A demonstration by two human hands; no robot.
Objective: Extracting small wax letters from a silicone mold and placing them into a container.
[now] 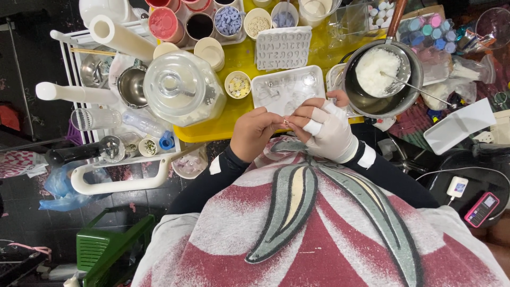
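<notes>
1. Two hands share one tiny piece. Left hand [255,133], bare, fingers curled tight: pinch the small pinkish piece [286,123] at the tips only, over your lap, just short of the yellow table [239,56].
2. Right hand [328,130], in a white glove with taped fingers, is closed on the same piece; fabric is likely slippery, so work slowly.
3. Clear plastic mould tray [287,87] sits just beyond: rigid, glossy.
4. Steel saucepan [380,74] of white flaky wax, spoon in it, lies near the right hand; mind your knuckles.

Home craft workshop, crowded yellow table [241,56], letter mould [283,48], cups of coloured pieces [229,21], pot of white wax flakes [378,72]
</notes>
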